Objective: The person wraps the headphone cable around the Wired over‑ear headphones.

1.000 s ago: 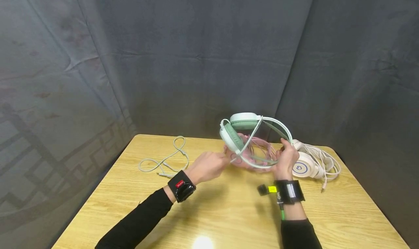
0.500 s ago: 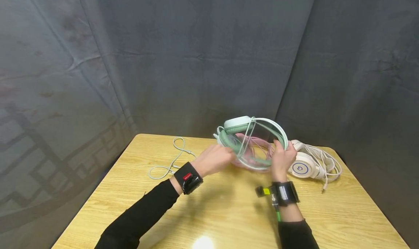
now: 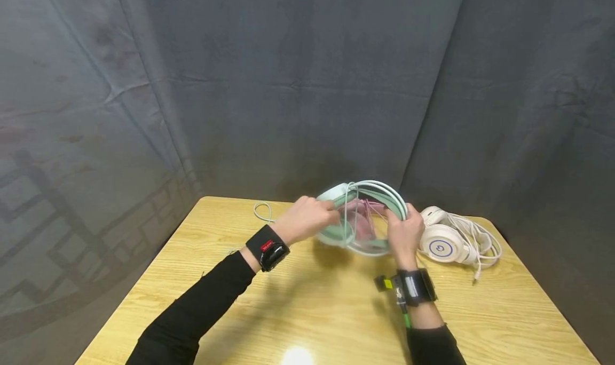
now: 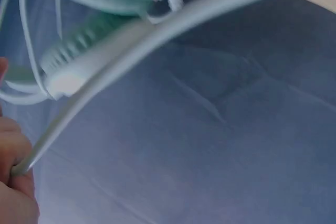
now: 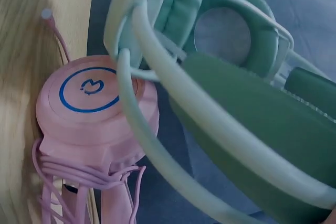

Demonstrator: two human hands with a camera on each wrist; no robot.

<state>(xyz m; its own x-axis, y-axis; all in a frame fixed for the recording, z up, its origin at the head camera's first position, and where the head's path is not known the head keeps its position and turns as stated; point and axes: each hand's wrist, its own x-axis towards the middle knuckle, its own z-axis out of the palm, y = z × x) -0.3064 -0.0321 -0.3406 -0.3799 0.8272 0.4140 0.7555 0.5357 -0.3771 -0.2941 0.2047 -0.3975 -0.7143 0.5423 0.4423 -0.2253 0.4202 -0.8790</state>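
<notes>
My right hand point(image 3: 405, 231) grips the headband of the mint-green headphones point(image 3: 379, 189), holding them above the back of the table with the ear cups toward the left. Their green padding point(image 5: 231, 103) and paired white-green bands show large in the right wrist view. My left hand point(image 3: 307, 218) is in front of the ear cups and partly hides them. In the left wrist view its curled fingers hold a pale cable point(image 4: 131, 53), which stretches up to the right, blurred. A strand of cable wraps across the headband.
Pink headphones point(image 5: 86, 95), their cord wound round the band, lie on the table just behind the green ones. White headphones point(image 3: 444, 242) with a bundled cord lie to the right. A loop of pale cable point(image 3: 261, 215) rests at the table's back left. Grey curtains stand behind.
My left hand has drawn back from the cups, dipped right, then lifted back left with the cable. The green headphones have shifted left and lower. Some cable at the left has been dragged along.
</notes>
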